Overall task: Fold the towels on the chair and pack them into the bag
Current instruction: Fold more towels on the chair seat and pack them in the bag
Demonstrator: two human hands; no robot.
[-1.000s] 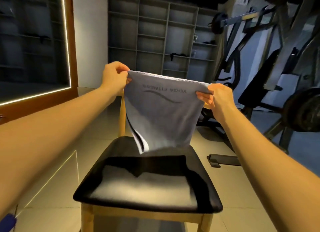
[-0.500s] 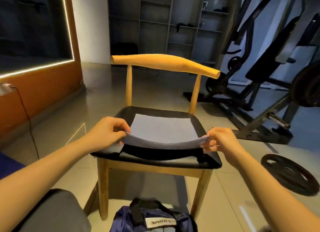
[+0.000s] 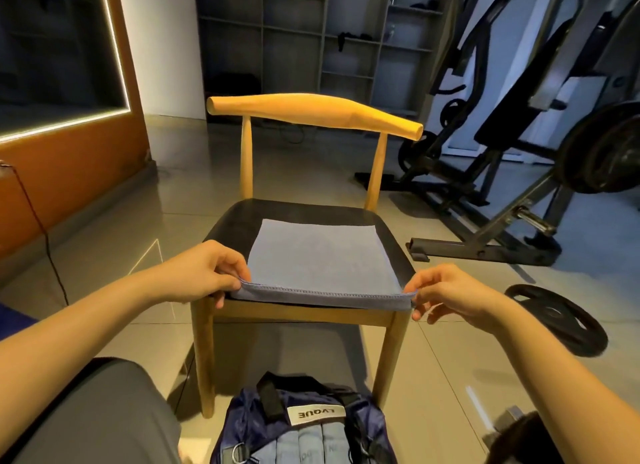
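Head view: the towel (image 3: 318, 259) lies flat on the chair (image 3: 311, 112) seat. The left hand (image 3: 204, 273) pinches its 9 o'clock corner and the right hand (image 3: 450, 294) its 3 o'clock corner. The bag (image 3: 311, 425) at 6 o'clock seemingly holds folded towels; this one looks partly folded and not yet packed.

Both arms reaching forward, left hand (image 3: 204, 273) pinching, right hand (image 3: 450, 295) pinching

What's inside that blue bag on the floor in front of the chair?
Through the open top of the bag, light-blue folded towels stand side by side. The bag's walls and the picture's lower edge hide anything beneath or beside them.
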